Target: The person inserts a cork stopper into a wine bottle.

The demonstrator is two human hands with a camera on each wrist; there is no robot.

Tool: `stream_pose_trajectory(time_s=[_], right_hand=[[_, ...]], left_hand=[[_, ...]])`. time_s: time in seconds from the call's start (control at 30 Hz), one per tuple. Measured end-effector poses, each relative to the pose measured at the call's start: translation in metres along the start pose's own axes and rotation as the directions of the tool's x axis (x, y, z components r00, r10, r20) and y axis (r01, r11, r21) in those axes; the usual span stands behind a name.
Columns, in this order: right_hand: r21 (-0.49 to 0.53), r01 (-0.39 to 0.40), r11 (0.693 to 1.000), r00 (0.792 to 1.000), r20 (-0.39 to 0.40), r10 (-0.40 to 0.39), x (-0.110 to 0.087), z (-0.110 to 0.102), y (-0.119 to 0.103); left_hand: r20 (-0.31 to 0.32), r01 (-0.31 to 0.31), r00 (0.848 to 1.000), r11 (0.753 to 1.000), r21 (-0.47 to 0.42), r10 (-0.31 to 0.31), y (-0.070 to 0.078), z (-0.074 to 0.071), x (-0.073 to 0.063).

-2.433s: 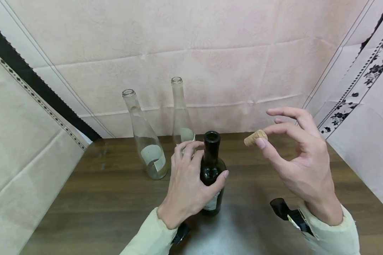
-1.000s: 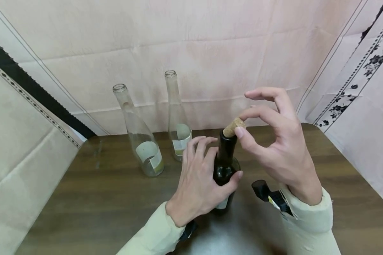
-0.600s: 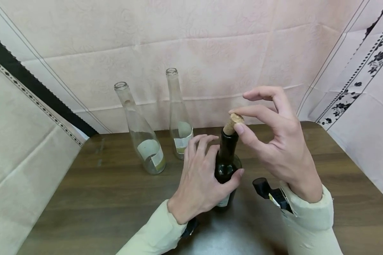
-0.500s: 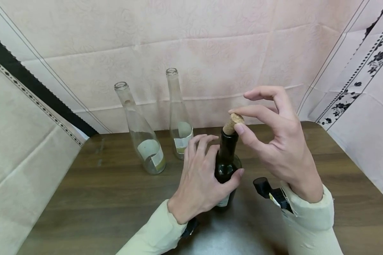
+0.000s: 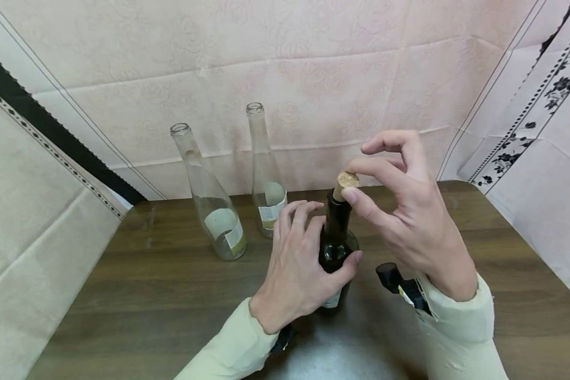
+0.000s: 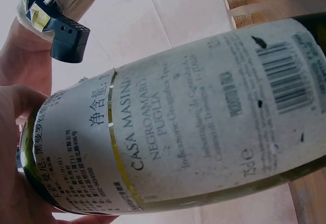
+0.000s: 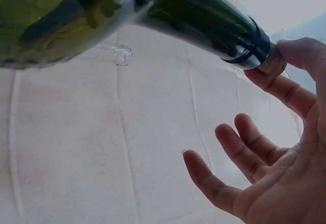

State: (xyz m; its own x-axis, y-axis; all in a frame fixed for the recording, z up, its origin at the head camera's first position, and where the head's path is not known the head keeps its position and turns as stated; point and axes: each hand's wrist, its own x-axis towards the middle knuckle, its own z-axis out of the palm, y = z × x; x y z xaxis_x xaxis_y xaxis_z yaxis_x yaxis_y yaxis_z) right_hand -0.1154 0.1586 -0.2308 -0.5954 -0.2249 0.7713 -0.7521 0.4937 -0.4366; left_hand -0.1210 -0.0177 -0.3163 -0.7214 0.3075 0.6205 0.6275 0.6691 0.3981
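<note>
A dark green wine bottle (image 5: 336, 224) stands upright on the table, its label (image 6: 193, 107) filling much of the left wrist view. My left hand (image 5: 299, 269) grips the bottle around its shoulder, with the thumb on the near side. Between thumb and index finger, my right hand (image 5: 408, 211) pinches a cork (image 5: 348, 180) at the bottle's mouth. In the right wrist view the cork (image 7: 274, 62) sits partly in the neck, its outer end sticking out. The other fingers of the right hand are spread away from the bottle.
Two clear glass bottles with pale labels, the left one (image 5: 214, 206) and the right one (image 5: 266, 174), stand uncorked behind on the wooden table (image 5: 171, 306). Two more corks (image 6: 238, 11) appear in the left wrist view. Pale cloth (image 5: 290, 68) hangs behind the table.
My right hand has brought the cork leftward to the bottle's mouth and tipped it more upright in the neck. The left hand and bottle shifted slightly right in view, then stayed put.
</note>
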Motion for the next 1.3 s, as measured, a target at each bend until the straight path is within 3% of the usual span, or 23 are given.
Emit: stream_pose_trajectory(time_s=[0.37, 0.5, 0.67, 1.1, 1.3], right_hand=[[-0.013, 0.005, 1.000, 1.000, 0.031, -0.005, 0.002, 0.002, 0.000], [-0.022, 0.103, 0.994, 0.994, 0.025, -0.102, 0.004, 0.002, 0.002], [-0.039, 0.242, 0.970, 0.970, -0.012, -0.242, 0.008, 0.006, 0.003], [-0.052, 0.274, 0.960, 0.955, -0.107, -0.278, 0.009, 0.014, 0.001], [-0.066, 0.286, 0.956, 0.951, -0.101, -0.291, 0.006, 0.014, 0.002]], left_hand=[[-0.005, -0.002, 1.000, 1.000, -0.002, 0.002, 0.000, 0.000, 0.000], [0.000, 0.003, 1.000, 1.000, -0.002, -0.003, -0.001, 0.000, -0.001], [0.004, 0.004, 1.000, 1.000, 0.003, -0.004, -0.001, 0.000, -0.001], [-0.010, -0.001, 1.000, 1.000, 0.017, 0.001, 0.001, -0.001, 0.000], [0.003, 0.008, 1.000, 1.000, 0.022, -0.008, 0.000, -0.002, -0.001]])
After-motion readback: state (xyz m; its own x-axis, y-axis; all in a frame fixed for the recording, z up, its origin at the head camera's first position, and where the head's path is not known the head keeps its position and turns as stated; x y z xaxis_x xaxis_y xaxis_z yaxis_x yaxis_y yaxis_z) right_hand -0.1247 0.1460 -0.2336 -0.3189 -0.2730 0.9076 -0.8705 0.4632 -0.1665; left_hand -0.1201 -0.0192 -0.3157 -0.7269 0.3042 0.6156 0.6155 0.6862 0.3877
